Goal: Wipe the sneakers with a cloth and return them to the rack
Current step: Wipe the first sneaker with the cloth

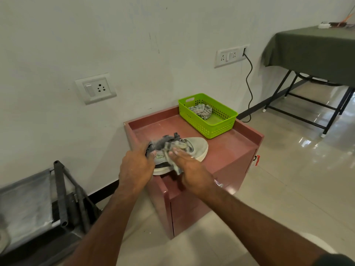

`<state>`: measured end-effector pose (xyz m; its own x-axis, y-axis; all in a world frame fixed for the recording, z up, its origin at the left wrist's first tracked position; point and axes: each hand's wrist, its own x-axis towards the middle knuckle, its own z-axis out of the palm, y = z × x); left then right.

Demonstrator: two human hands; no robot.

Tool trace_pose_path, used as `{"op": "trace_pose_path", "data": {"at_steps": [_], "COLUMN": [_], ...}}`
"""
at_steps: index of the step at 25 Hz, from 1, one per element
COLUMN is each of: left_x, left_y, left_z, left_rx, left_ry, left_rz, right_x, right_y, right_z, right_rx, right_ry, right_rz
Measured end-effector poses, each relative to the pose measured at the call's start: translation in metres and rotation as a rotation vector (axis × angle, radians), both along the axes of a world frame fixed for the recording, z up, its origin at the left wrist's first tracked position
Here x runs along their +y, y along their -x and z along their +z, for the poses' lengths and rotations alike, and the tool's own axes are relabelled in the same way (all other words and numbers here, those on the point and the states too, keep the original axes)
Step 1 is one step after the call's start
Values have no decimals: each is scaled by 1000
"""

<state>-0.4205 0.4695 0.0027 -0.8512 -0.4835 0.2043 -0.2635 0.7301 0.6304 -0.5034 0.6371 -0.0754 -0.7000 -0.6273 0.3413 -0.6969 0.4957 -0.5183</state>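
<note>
The right hand (pixel 189 166) presses a cloth (pixel 169 148) against the sneaker (pixel 197 146), fingers fairly straight; the left hand (pixel 137 167) grips the sneaker's heel. The sneaker lies on its side near the cabinet (pixel 230 150) top's front-left edge — a green basket (pixel 217 125) holding another rag (pixel 200 111) sits at the back-right corner.

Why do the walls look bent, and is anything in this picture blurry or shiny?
Head view: the wide-angle lens bows the wall and tilts the sockets. The floor tiles carry bright glare. The rack at the lower left edge is smeared. The cloth under the right hand looks slightly blurred. The left hand on the sneaker is fairly sharp.
</note>
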Motion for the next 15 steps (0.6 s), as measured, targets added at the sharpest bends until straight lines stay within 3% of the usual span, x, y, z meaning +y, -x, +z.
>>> {"op": "trace_pose_path", "data": {"at_steps": [3, 5, 7, 10, 12, 15], "left_x": [0, -2, -2, 0, 0, -1], "left_y": [0, 2, 1, 1, 4, 2], "left_z": [1, 2, 2, 2, 0, -4], "left_rx": [-15, -9, -17, -11, -22, -48], "left_ry": [-16, -9, 6, 44, 58, 47], "left_rz": [0, -5, -9, -7, 2, 6], "right_x": [42, 47, 33, 3, 5, 44], "right_y": [30, 36, 21, -12, -2, 35], "right_z": [13, 21, 26, 17, 8, 7], "right_rx": [-46, 22, 68, 48, 23, -25], "right_ry": [-225, -130, 88, 91, 36, -178], "right_rz": [-338, -452, -292, 157, 143, -81]}}
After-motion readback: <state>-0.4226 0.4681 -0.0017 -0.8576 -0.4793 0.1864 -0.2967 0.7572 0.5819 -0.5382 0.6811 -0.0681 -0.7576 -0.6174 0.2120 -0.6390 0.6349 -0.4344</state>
